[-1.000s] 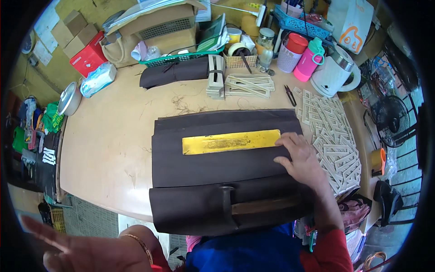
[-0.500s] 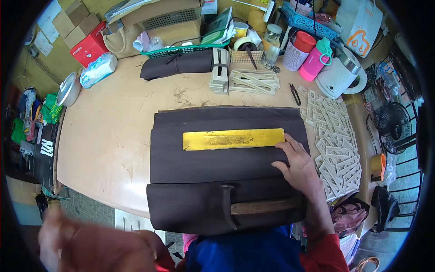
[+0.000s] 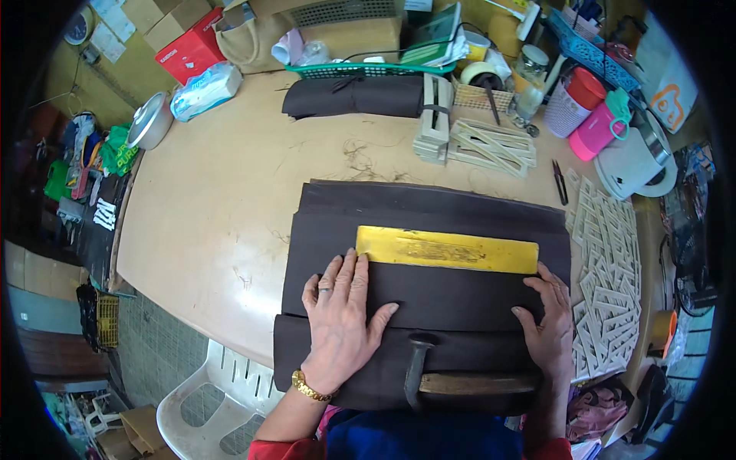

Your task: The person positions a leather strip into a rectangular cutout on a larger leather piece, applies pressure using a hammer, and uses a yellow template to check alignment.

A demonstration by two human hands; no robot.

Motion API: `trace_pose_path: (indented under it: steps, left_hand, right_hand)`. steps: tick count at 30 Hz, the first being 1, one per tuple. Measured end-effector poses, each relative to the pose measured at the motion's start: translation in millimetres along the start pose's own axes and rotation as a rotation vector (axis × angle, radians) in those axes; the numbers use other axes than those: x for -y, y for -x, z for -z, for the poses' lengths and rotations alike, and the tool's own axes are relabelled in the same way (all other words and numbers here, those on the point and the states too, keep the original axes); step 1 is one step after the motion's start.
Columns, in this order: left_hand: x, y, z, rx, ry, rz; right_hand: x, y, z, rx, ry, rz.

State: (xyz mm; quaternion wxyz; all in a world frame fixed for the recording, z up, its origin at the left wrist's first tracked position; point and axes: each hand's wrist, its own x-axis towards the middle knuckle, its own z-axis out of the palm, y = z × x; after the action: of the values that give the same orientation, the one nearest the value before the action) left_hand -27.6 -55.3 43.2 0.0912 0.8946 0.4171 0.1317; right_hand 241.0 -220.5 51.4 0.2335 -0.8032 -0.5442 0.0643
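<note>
Flat on the stack of dark brown sheets (image 3: 429,295) lies a yellow rectangular plate (image 3: 448,249) with a scuffed middle. My left hand (image 3: 341,310) rests open on the top sheet, fingers stretched and fingertips at the plate's lower left corner. At the plate's right end my right hand (image 3: 550,326) lies open, thumb apart, its fingertips touching or very near the lower right corner. Nearer to me, a hammer with a metal head (image 3: 415,372) and a wooden handle (image 3: 479,383) lies across a folded dark piece (image 3: 364,383). The handle's right end reaches toward my right wrist.
Many cream rectangular frames (image 3: 606,284) cover the table's right side. Small black thread snips (image 3: 560,182) lie beyond them. Along the back are a rolled dark bundle (image 3: 353,96), strapped frames (image 3: 434,119), a green basket (image 3: 337,71), a pink bottle (image 3: 594,136) and a kettle (image 3: 632,165).
My left hand has come from the lower left onto the sheets beside the plate's left end. My right hand stays by the right end. The whole view has shifted and tilted.
</note>
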Motion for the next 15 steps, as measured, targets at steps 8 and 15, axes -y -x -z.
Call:
trace_pose_path:
  steps: [8,15]
  left_hand:
    - [3.4,-1.9,-7.4,0.008,0.043,0.013]
    - [3.5,-2.7,-9.2,-0.003,0.042,0.007]
  right_hand:
    - [-6.8,-3.6,-8.9,-0.023,0.039,-0.018]
    - [-5.8,-3.9,-9.6,-0.006,0.085,-0.039]
